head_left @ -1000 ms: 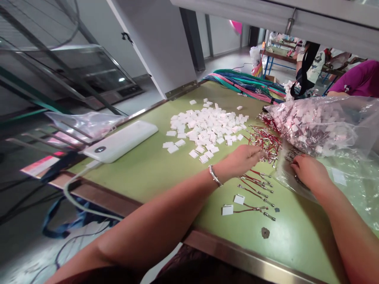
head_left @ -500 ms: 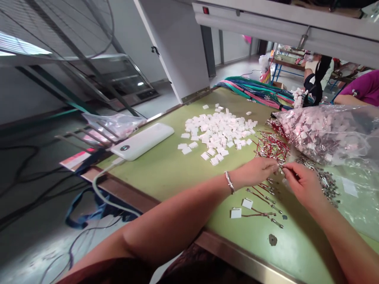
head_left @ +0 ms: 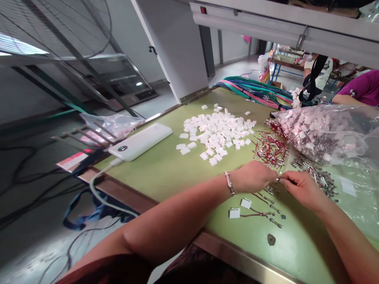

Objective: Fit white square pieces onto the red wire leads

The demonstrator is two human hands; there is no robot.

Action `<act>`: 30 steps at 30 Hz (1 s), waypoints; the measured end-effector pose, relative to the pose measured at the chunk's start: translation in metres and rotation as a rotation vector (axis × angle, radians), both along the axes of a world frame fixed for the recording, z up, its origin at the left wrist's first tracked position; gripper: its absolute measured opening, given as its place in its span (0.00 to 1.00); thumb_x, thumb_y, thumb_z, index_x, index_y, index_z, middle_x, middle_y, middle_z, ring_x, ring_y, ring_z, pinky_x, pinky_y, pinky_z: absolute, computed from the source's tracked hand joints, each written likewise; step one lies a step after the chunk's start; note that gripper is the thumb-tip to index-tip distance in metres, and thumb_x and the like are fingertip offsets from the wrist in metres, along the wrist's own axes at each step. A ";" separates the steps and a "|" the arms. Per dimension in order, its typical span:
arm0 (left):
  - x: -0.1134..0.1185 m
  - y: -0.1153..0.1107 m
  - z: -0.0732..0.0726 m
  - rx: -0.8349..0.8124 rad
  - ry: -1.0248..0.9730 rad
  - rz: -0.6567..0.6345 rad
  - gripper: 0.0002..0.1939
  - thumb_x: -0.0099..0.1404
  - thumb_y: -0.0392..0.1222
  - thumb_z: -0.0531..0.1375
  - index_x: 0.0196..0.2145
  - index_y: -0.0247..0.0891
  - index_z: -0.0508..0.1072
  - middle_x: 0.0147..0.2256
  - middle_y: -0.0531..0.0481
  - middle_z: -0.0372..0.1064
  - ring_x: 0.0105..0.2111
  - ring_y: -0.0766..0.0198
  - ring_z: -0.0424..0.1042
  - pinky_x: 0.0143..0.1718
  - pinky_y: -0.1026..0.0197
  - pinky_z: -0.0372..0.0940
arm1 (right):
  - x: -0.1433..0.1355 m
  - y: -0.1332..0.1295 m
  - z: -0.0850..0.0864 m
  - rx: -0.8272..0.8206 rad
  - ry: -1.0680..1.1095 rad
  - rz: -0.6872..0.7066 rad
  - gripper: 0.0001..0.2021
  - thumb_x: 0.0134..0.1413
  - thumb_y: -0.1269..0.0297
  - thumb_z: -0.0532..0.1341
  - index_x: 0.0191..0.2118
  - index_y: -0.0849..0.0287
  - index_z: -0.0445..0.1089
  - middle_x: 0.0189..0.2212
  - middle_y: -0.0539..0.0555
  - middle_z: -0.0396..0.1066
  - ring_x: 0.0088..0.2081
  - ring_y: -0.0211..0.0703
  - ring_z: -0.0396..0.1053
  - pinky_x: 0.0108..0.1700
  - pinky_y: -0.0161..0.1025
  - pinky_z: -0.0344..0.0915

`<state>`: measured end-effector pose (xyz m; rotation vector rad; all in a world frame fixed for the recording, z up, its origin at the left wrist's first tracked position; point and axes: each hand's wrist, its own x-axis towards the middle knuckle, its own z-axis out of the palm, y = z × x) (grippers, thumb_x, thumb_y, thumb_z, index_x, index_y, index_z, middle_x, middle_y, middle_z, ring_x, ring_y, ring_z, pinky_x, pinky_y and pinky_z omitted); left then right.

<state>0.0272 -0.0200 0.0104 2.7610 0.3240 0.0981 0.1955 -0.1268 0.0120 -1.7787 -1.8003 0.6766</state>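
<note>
Fingertips of my left hand (head_left: 257, 176) and my right hand (head_left: 300, 188) nearly meet over the green table. Both hands are closed in a pinch on something small and metallic, too small to name. Just beyond them lies a pile of red wires with metal ends (head_left: 271, 149). Loose metal pieces (head_left: 321, 179) are heaped beside my right hand. Nearer the table's front edge, two white connectors (head_left: 235, 213) lie joined to red wires with metal tips. A heap of white connectors (head_left: 220, 130) spreads over the table's middle.
A clear bag of white pieces (head_left: 319, 130) lies at right. A white power bank (head_left: 141, 142) with a cable sits at left. Bundled coloured wires (head_left: 254, 90) lie at the back. A person in a purple sleeve (head_left: 359, 87) is at far right.
Both hands have moved slightly down toward the table's front edge, and their fingertips have come closer together. The left hand now covers more of the wires beneath it.
</note>
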 end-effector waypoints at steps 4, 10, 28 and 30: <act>0.001 0.000 -0.002 0.039 0.022 0.025 0.13 0.69 0.40 0.50 0.32 0.38 0.72 0.27 0.49 0.69 0.24 0.66 0.63 0.26 0.62 0.56 | 0.017 0.010 -0.001 -0.028 -0.080 -0.024 0.14 0.56 0.59 0.55 0.23 0.56 0.71 0.19 0.48 0.69 0.23 0.38 0.64 0.27 0.35 0.59; -0.003 0.006 0.001 0.033 -0.020 0.028 0.20 0.71 0.49 0.48 0.32 0.36 0.73 0.31 0.46 0.71 0.32 0.62 0.67 0.34 0.60 0.60 | 0.031 0.030 -0.019 0.214 -0.538 -0.182 0.12 0.59 0.61 0.55 0.42 0.57 0.74 0.39 0.56 0.73 0.36 0.45 0.70 0.35 0.39 0.62; 0.003 0.025 -0.015 -0.142 -0.295 0.373 0.13 0.67 0.38 0.51 0.37 0.38 0.76 0.35 0.48 0.74 0.35 0.63 0.69 0.38 0.60 0.61 | 0.028 0.039 -0.029 0.461 -0.352 -0.356 0.14 0.59 0.59 0.53 0.37 0.60 0.73 0.31 0.57 0.74 0.32 0.45 0.69 0.37 0.40 0.63; 0.004 0.024 -0.017 -0.142 -0.277 0.373 0.13 0.67 0.38 0.51 0.38 0.38 0.76 0.36 0.48 0.75 0.35 0.63 0.69 0.38 0.60 0.62 | 0.025 0.039 -0.029 0.424 -0.238 -0.365 0.14 0.58 0.57 0.54 0.36 0.59 0.73 0.30 0.55 0.75 0.30 0.45 0.69 0.36 0.40 0.63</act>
